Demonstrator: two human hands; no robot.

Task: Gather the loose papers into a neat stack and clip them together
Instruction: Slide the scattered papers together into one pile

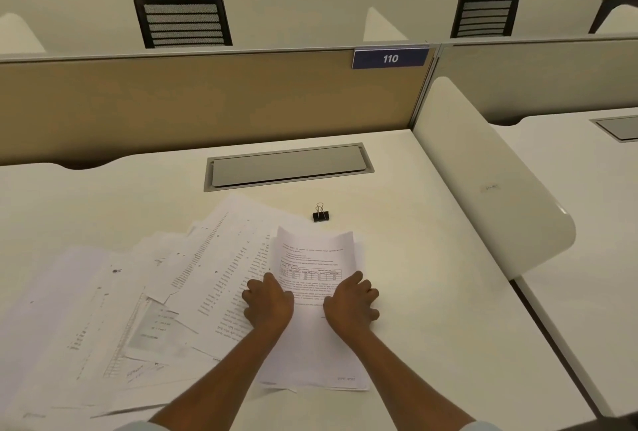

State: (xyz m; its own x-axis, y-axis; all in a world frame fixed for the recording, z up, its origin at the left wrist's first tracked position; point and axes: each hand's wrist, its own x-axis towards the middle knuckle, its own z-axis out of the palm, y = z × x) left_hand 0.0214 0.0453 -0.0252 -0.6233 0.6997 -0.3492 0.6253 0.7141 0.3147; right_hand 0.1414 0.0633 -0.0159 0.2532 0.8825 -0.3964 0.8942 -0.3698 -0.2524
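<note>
Several loose printed papers (145, 296) lie fanned out across the left and middle of the white desk. A small stack of sheets (312, 258) with a printed table lies at the right end of the spread. My left hand (267, 303) grips the stack's left edge. At its right edge my right hand (352, 303) does the same, fingers curled. The sheets' far end curls up slightly. A black binder clip (320, 215) stands on the desk just beyond the stack, apart from both hands.
A grey cable hatch (288, 166) is set into the desk behind the clip. A tan partition (207, 102) with a blue sign (390, 58) closes the back. A white side divider (483, 182) bounds the desk at right. Black chairs stand beyond.
</note>
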